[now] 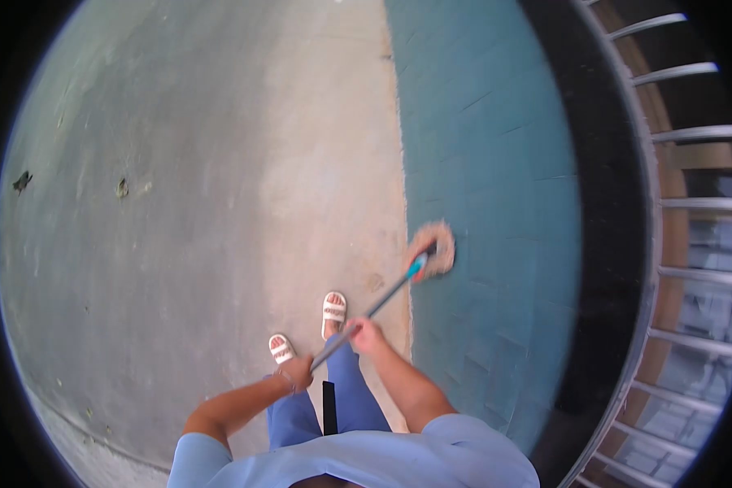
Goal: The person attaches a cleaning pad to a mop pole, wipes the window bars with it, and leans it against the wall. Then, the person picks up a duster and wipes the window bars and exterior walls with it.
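A mop with a grey pole (389, 296) runs diagonally from my hands up to the right. My left hand (295, 374) is wrapped round the pole near its upper end, close to my body. Farther along the pole, my right hand (366, 334) is closed on it too. The mop's fringed, pinkish-brown head (442, 259) rests at the left part of the blue-green tiled surface (496, 163), slightly blurred. A teal and red joint links the pole to the head.
Grey concrete ground (179, 203) spreads on the left, with a dark scrap (23, 181) and a small clump (123, 188) on it. My sandalled feet are below the mop. A black band (606, 211) and metal bars (701, 203) line the right.
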A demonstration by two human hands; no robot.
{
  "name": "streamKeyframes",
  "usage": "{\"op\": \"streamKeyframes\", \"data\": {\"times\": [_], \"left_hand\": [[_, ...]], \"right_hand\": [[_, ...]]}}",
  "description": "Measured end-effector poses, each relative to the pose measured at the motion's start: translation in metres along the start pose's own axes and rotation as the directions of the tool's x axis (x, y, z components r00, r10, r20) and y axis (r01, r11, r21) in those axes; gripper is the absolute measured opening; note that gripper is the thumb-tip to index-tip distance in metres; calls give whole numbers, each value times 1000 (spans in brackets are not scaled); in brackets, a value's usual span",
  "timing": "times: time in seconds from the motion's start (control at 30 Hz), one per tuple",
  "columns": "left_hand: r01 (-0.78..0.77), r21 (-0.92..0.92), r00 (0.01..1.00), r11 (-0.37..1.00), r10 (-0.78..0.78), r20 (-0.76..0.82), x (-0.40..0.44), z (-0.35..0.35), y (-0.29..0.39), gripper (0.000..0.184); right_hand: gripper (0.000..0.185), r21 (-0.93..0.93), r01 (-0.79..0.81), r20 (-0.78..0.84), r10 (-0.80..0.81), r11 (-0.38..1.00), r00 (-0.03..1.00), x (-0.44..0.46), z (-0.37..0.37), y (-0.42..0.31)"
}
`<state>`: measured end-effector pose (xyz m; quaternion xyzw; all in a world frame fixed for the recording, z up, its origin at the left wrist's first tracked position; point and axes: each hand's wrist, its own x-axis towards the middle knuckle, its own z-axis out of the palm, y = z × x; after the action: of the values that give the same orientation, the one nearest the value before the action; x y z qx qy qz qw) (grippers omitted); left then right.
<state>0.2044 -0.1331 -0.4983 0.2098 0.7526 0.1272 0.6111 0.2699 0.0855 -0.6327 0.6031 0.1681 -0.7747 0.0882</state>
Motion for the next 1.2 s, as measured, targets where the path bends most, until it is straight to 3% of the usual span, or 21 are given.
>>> {"op": "streamKeyframes", "data": {"times": [0.07,0.2,0.33,0.47,0.57,0.63,0.77,0.83,0.9,1.1,1.2], "left_hand": [[-119,86,993,989,117,34,-31,27,-24,28],[-217,149,962,965,186,198,-84,62,-56,29],[-290,262,951,920,247,186,-132,71,-82,31],[-333,339,941,880,335,56,-172,55,-83,29],[-346,374,911,861,404,-87,-179,47,-83,26],[-340,393,872,855,443,-209,-183,32,-75,25],[-340,334,830,879,448,-333,-169,7,-61,26],[-310,290,835,905,405,-373,-172,-15,-31,26],[-280,244,841,928,360,-403,-163,-38,1,26],[-220,112,785,969,244,-570,-111,-137,116,26],[-323,-16,714,946,233,-661,-77,-201,170,25]], "right_hand": [[3,110,-120,-73,128,987,989,-22,-37,47],[10,234,-144,-334,218,961,917,-86,-68,115],[21,251,-177,-448,277,952,850,-135,-64,151],[22,341,-53,-414,200,939,888,-168,-37,149],[21,280,46,-361,61,959,931,-189,-3,126],[21,183,77,-241,-31,980,970,-192,19,104],[11,50,235,-159,-225,971,961,-204,73,61],[6,13,279,-33,-278,960,960,-195,89,25],[3,-55,388,13,-388,920,922,-209,121,-20],[6,-243,555,188,-522,796,832,-192,210,-175],[8,-261,598,255,-544,758,800,-179,264,-256]]}}
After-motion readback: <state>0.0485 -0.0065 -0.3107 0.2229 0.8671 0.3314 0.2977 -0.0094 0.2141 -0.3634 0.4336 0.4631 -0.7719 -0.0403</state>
